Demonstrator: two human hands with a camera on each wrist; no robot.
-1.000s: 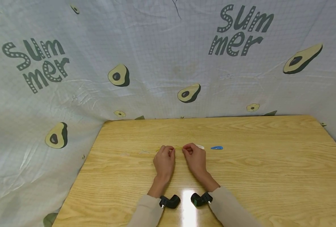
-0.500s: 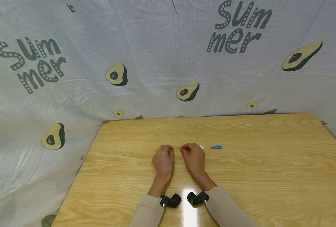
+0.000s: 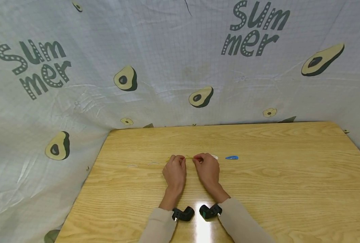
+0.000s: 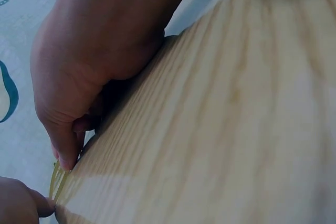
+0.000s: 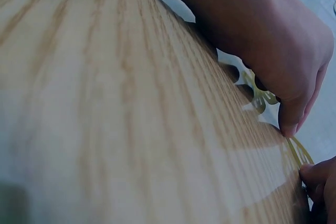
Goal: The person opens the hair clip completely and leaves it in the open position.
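Note:
Between my two hands stretches a thin yellow rubber band [image 3: 189, 158], its strands showing in both wrist views. My left hand [image 3: 175, 172] pinches its left end between thumb and fingertips, low over the wooden table. The other end is pinched by my right hand [image 3: 208, 171] in the same way. Fingertips of the two hands are a short distance apart. In the left wrist view the strands of the yellow rubber band [image 4: 53, 184] run side by side. A bit of yellow [image 3: 168, 160] also shows just left of my left hand.
A blue snap hair clip [image 3: 231, 157] lies right of my hands, and a white clip-like thing [image 3: 215, 157] is partly hidden behind my right hand. Two thin pale strips [image 3: 132, 165] lie to the left. A patterned cloth [image 3: 164, 67] hangs behind the wooden table [image 3: 289, 179].
Both hands keep their pinch on the rubber band and stay almost in place. Its strands look closer together now in the head view. The head view has shifted slightly.

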